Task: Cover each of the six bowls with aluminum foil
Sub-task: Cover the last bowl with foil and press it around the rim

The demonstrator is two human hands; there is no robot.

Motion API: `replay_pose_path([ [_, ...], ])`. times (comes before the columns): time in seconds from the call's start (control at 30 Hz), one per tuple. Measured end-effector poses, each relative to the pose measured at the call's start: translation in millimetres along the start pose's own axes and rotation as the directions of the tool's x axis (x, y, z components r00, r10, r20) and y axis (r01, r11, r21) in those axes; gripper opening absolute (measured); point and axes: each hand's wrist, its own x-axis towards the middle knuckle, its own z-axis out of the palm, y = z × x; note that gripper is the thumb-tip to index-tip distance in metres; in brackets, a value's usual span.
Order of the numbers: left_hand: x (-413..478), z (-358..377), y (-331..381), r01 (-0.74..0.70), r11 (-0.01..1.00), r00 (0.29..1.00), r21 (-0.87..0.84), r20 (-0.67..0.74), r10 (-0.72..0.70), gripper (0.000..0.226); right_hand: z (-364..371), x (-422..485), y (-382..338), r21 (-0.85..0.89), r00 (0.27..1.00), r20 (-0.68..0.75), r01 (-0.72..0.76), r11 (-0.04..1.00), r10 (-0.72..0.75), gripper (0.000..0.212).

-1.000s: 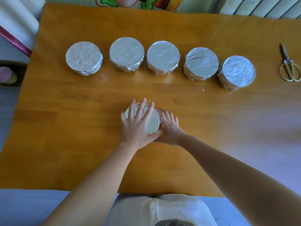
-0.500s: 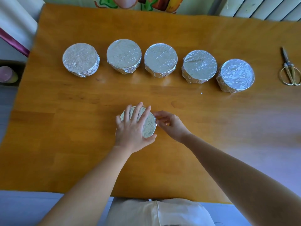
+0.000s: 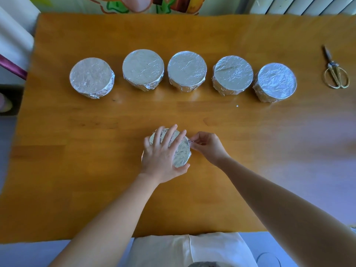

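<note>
We are finishing bowl 6 (image 3: 181, 151), near the table's (image 3: 57, 170) front edge: our left hand (image 3: 161, 157) presses flat-fingered on top while our right hand (image 3: 207, 146) pinches foil at its side. Next, probably, we crimp that flap down.

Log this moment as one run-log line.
left hand presses near silver foil-covered bowl; right hand pinches its rim; five wrapped bowls behind

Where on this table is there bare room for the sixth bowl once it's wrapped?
Free: the wide strip between the row of five bowls and the sixth bowl; the gap between the rightmost bowl and the scissors; left of the leftmost bowl. Crowded: the row itself, with narrow gaps between bowls.
</note>
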Motion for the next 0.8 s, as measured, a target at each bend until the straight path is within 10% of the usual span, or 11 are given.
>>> replay_pose_path([
  [0.8, 0.7, 0.5, -1.0, -0.026, 0.999, 0.999, 0.032, -0.027, 0.027, 0.095, 16.3, -9.5, 9.2, -0.35, 0.9, -0.29, 0.215, 0.912, -0.324, 0.008],
])
